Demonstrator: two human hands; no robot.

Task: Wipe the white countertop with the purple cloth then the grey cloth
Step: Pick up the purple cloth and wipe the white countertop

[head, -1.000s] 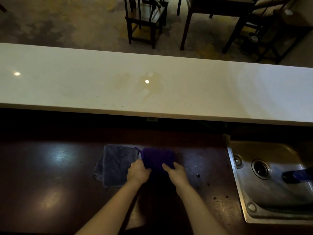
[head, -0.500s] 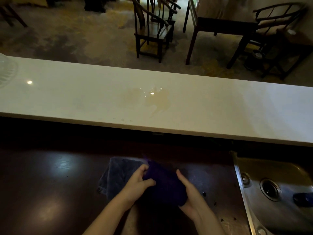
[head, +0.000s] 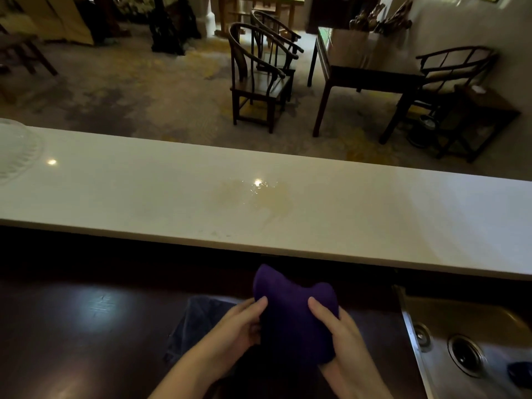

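Observation:
The purple cloth (head: 290,312) is lifted off the dark lower counter, bunched and held between both hands. My left hand (head: 233,331) grips its left side and my right hand (head: 339,341) grips its right side and underside. The grey cloth (head: 198,321) lies flat on the dark counter to the left, partly hidden behind my left hand. The white countertop (head: 374,208) runs across the view above the hands, with a yellowish wet stain (head: 259,194) near its middle.
A steel sink (head: 466,335) sits at the lower right with a dark blue object (head: 521,374) in it. A clear ribbed dish (head: 14,151) stands on the white countertop's far left. Beyond it are wooden chairs (head: 259,79) and a dark table (head: 365,64).
Both hands have picked the purple cloth up off the dark counter and raised it toward the white countertop. The view has tilted up, showing more of the room.

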